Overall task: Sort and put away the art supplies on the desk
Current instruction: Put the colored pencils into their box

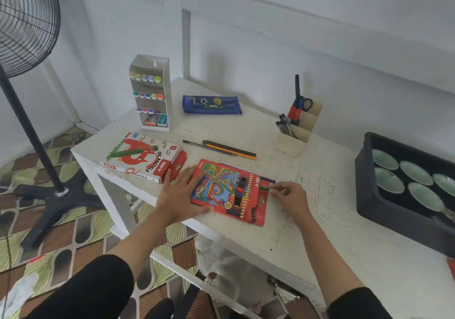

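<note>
My left hand (182,195) lies flat, fingers straight, on the desk (283,235) and over the left edge of the red pencil box (229,193), near side of desk. My right hand (289,195) pinches a green pencil (265,188) at the box's right end; fingertips cover its tail. A purple pencil (268,179) pokes out just beyond, mostly hidden in the box. Pastel box (140,156) sits left, flap open. Loose pencils (221,148) lie farther back, count hard to make out. Far: pouch (211,105), marker rack (152,94), organizer (298,134) with scissors (306,103). Black tray (369,188) at right is cut off by the frame.
</note>
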Available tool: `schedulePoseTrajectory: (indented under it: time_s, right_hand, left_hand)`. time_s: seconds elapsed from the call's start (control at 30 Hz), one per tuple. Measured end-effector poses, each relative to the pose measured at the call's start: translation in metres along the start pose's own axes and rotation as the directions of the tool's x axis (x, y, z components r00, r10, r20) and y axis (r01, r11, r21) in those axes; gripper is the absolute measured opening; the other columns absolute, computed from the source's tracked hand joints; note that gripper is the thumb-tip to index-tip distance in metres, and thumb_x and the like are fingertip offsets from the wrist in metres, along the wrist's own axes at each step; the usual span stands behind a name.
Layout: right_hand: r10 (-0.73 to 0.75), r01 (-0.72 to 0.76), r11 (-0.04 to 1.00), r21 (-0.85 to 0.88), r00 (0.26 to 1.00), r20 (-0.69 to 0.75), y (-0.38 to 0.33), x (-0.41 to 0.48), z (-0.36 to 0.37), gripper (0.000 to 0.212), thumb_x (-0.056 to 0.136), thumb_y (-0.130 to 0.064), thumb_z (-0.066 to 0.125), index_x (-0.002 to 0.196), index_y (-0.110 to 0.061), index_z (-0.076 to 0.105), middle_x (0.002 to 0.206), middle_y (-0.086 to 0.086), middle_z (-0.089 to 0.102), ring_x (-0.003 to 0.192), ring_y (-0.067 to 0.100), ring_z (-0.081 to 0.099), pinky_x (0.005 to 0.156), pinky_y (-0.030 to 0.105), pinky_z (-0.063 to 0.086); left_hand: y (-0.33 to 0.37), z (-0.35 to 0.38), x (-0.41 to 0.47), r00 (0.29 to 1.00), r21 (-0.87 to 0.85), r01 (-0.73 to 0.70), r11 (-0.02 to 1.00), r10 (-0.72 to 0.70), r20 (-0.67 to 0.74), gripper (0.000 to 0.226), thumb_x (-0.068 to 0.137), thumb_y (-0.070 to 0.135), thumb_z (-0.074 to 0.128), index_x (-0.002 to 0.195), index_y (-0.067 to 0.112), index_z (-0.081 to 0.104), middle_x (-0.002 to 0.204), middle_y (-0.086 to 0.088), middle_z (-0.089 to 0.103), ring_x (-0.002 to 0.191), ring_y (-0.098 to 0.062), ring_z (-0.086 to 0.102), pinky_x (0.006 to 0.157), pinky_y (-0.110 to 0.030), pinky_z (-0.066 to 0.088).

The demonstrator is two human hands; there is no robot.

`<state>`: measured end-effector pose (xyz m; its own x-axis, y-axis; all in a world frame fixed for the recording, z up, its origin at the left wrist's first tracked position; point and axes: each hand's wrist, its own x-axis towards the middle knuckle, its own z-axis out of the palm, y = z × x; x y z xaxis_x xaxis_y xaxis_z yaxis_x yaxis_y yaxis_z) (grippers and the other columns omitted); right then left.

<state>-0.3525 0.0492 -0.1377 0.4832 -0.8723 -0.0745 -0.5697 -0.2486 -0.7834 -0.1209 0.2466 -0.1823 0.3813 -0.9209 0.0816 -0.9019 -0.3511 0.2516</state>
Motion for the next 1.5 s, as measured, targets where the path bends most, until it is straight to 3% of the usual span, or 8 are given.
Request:
schedulePoseTrajectory:
  time_s: [0.43, 0.73, 0.87, 1.03, 1.17, 1.23, 1.33, 1.5]
  right_hand:
    - [0.033, -0.040, 0.984, -0.172, 0.999, -0.044, -0.007, 0.006, 0.028, 0.019, 0.076, -0.027, 0.077, 0.069, -0.038, 0.063, 0.091, -0.006, 0.051, 0.104, 0.020, 0.051, 0.074, 0.031, 0.044]
    - [0.011, -0.001, 0.996, -0.091, 0.993, 0.114, -0.014, 0.011, 0.011, 0.005, 0.077, -0.021, 0.076, 0.080, -0.021, 0.072, 0.083, -0.008, 0.057, 0.086, 0.011, 0.056, 0.070, 0.026, 0.047]
    - [-0.057, 0.058, 0.998, -0.014, 0.997, 0.058, -0.029, 0.024, -0.005, 0.007, 0.083, -0.016, 0.071, 0.086, -0.010, 0.073, 0.083, 0.000, 0.066, 0.071, 0.001, 0.053, 0.060, 0.014, 0.039]
    - [-0.133, 0.153, 0.977, -0.148, 0.982, 0.135, -0.047, 0.044, 0.014, 0.016, 0.089, -0.023, 0.063, 0.099, -0.013, 0.072, 0.101, 0.002, 0.068, 0.078, 0.002, 0.055, 0.064, 0.017, 0.041]
    - [-0.156, 0.263, 0.862, -0.432, 0.951, 0.267, -0.061, 0.057, 0.036, 0.031, 0.096, -0.030, 0.050, 0.121, -0.016, 0.062, 0.124, 0.008, 0.052, 0.117, 0.023, 0.046, 0.089, 0.034, 0.042]
    - [-0.152, 0.322, 0.757, -0.569, 0.933, 0.326, -0.069, 0.056, 0.049, 0.032, 0.098, -0.030, 0.043, 0.117, -0.014, 0.064, 0.122, 0.009, 0.049, 0.120, 0.027, 0.039, 0.089, 0.038, 0.041]
    - [-0.190, 0.312, 0.671, -0.672, 0.949, 0.251, -0.076, 0.053, 0.063, 0.028, 0.095, -0.034, 0.051, 0.104, -0.016, 0.070, 0.115, 0.005, 0.052, 0.117, 0.025, 0.040, 0.087, 0.040, 0.042]
    - [-0.180, 0.260, 0.728, -0.635, 0.965, 0.190, -0.079, 0.054, 0.066, 0.021, 0.090, -0.033, 0.061, 0.098, -0.018, 0.072, 0.107, 0.003, 0.059, 0.113, 0.024, 0.046, 0.088, 0.039, 0.044]
  left_hand:
    - [0.002, -0.005, 0.000, 0.999, 0.041, 0.030, 0.999, -0.032, 0.044, 0.116, 0.050, 0.099, 0.000, 0.149, 0.040, 0.003, 0.160, 0.008, 0.003, 0.147, -0.012, 0.002, 0.114, -0.048, -0.017]
    - [0.002, -0.006, -0.001, 0.999, 0.020, 0.025, 0.999, -0.026, 0.043, 0.116, 0.051, 0.099, 0.002, 0.150, 0.039, 0.007, 0.160, 0.007, 0.006, 0.147, -0.013, 0.004, 0.114, -0.048, -0.018]
    - [0.004, -0.006, -0.001, 0.999, 0.020, 0.029, 0.999, -0.030, 0.044, 0.118, 0.050, 0.100, 0.002, 0.150, 0.039, 0.007, 0.160, 0.006, 0.006, 0.147, -0.013, 0.003, 0.113, -0.047, -0.019]
    - [0.005, -0.010, -0.001, 0.996, 0.053, 0.049, 0.997, -0.053, 0.076, 0.118, 0.047, 0.100, -0.003, 0.149, 0.041, 0.001, 0.160, 0.008, 0.001, 0.147, -0.011, -0.001, 0.115, -0.049, -0.017]
    - [0.007, -0.011, -0.001, 0.996, 0.015, 0.041, 0.999, -0.042, 0.080, 0.118, 0.048, 0.100, 0.000, 0.149, 0.040, 0.004, 0.160, 0.008, 0.002, 0.147, -0.012, -0.001, 0.113, -0.046, -0.020]
    - [0.007, -0.012, -0.001, 0.997, 0.009, 0.041, 0.999, -0.042, 0.069, 0.118, 0.048, 0.100, 0.000, 0.150, 0.040, 0.005, 0.160, 0.008, 0.002, 0.147, -0.012, -0.001, 0.112, -0.045, -0.021]
    - [0.007, -0.012, -0.001, 0.998, -0.003, 0.033, 0.999, -0.032, 0.060, 0.117, 0.049, 0.099, 0.001, 0.150, 0.039, 0.008, 0.160, 0.007, 0.004, 0.147, -0.013, 0.001, 0.113, -0.046, -0.020]
    - [0.007, -0.012, -0.001, 0.996, 0.015, 0.043, 0.999, -0.044, 0.072, 0.117, 0.049, 0.099, 0.001, 0.150, 0.039, 0.006, 0.160, 0.008, 0.002, 0.147, -0.013, -0.001, 0.112, -0.046, -0.022]
